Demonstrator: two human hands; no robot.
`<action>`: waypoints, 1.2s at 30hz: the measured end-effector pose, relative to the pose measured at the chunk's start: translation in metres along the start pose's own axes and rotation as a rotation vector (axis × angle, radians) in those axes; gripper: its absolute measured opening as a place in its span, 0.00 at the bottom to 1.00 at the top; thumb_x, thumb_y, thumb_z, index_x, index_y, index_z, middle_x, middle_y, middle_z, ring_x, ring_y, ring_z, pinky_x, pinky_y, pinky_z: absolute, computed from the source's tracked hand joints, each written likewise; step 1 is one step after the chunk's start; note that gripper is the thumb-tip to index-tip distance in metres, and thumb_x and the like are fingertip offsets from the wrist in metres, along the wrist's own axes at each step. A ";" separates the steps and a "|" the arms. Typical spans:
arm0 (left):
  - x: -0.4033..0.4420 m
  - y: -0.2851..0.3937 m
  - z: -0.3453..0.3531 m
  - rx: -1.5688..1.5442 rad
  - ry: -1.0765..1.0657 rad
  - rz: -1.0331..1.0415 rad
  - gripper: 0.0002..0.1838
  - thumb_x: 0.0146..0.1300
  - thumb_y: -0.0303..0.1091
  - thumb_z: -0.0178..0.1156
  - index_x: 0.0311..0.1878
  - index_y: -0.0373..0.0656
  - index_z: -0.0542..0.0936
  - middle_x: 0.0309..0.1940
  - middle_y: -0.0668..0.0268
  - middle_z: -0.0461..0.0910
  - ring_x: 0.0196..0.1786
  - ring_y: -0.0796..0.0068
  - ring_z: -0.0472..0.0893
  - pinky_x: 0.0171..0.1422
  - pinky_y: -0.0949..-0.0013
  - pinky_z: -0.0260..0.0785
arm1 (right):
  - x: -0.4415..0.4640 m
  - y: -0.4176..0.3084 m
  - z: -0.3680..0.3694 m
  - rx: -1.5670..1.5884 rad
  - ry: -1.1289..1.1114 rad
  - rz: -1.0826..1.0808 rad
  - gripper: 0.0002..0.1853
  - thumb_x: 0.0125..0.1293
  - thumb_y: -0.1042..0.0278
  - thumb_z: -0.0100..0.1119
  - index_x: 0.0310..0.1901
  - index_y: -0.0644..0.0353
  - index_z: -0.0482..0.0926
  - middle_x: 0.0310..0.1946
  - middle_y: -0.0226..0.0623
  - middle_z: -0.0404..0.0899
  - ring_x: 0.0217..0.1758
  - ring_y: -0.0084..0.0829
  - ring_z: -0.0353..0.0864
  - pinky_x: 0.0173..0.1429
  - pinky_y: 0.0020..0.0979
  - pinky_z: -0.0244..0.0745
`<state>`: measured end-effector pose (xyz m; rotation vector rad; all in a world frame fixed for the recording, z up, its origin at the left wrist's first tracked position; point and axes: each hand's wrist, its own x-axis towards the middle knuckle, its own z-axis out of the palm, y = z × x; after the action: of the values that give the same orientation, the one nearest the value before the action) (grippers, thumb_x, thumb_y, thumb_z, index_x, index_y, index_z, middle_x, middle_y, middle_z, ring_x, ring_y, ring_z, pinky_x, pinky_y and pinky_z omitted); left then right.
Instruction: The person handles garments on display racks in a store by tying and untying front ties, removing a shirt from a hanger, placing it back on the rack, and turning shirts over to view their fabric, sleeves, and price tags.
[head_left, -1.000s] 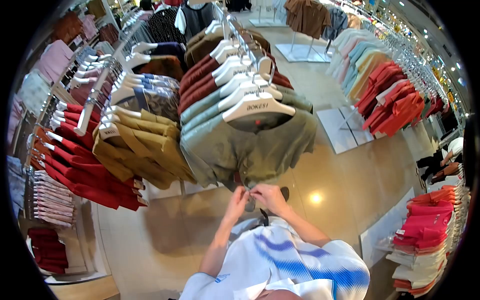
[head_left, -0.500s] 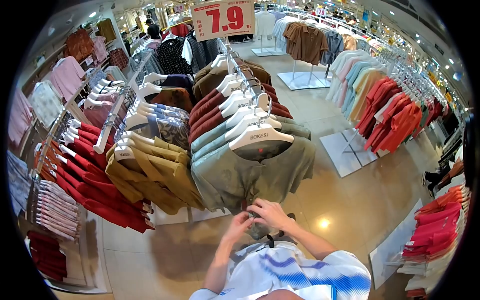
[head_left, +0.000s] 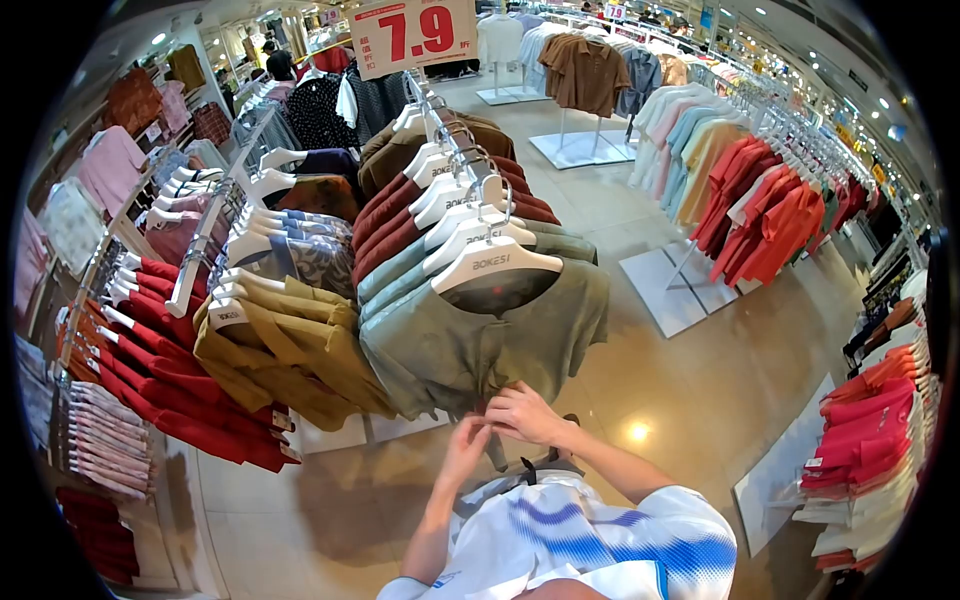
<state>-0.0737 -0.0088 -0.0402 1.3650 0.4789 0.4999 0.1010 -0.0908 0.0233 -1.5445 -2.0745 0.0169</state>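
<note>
A grey-green shirt hangs on a white hanger at the front of the middle rack, facing me. Its front is bunched at the lower middle, where both my hands meet. My right hand has its fingers closed on the shirt's front edge. Just below and to the left, my left hand is pinched against the same spot, its fingertips touching the right hand's. Whatever lies between the left fingertips is too small to make out.
Mustard shirts and red garments hang to the left. Behind the grey-green shirt are more green and maroon shirts. A price sign stands above the rack. Red shirts and folded pink garments are on the right.
The view tilted up, bringing the price sign in, then shifted slightly. My right hand has moved up onto the shirt's front edge, while my left hand stays pinched beside it.
</note>
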 end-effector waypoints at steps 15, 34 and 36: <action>0.005 0.009 0.014 0.683 0.233 0.457 0.05 0.63 0.17 0.54 0.36 0.35 0.68 0.34 0.53 0.71 0.35 0.52 0.73 0.40 0.62 0.67 | 0.000 -0.001 0.019 0.077 0.012 0.240 0.11 0.55 0.65 0.66 0.36 0.57 0.76 0.31 0.39 0.80 0.37 0.43 0.80 0.47 0.40 0.74; 0.017 0.018 0.009 0.570 0.216 0.499 0.07 0.61 0.18 0.57 0.40 0.35 0.71 0.36 0.52 0.72 0.38 0.49 0.74 0.41 0.57 0.68 | 0.005 0.002 0.011 0.495 0.111 0.411 0.09 0.60 0.73 0.65 0.41 0.63 0.78 0.30 0.44 0.84 0.32 0.40 0.85 0.37 0.34 0.78; 0.018 0.016 0.007 0.561 0.194 0.500 0.07 0.60 0.18 0.57 0.39 0.35 0.70 0.36 0.52 0.72 0.38 0.49 0.74 0.41 0.57 0.67 | 0.004 0.002 0.012 0.477 0.101 0.388 0.09 0.60 0.73 0.64 0.41 0.63 0.77 0.30 0.44 0.83 0.32 0.41 0.85 0.36 0.35 0.78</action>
<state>-0.0561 -0.0014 -0.0242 2.0044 0.4510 0.9626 0.0970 -0.0824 0.0140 -1.5691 -1.5188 0.5250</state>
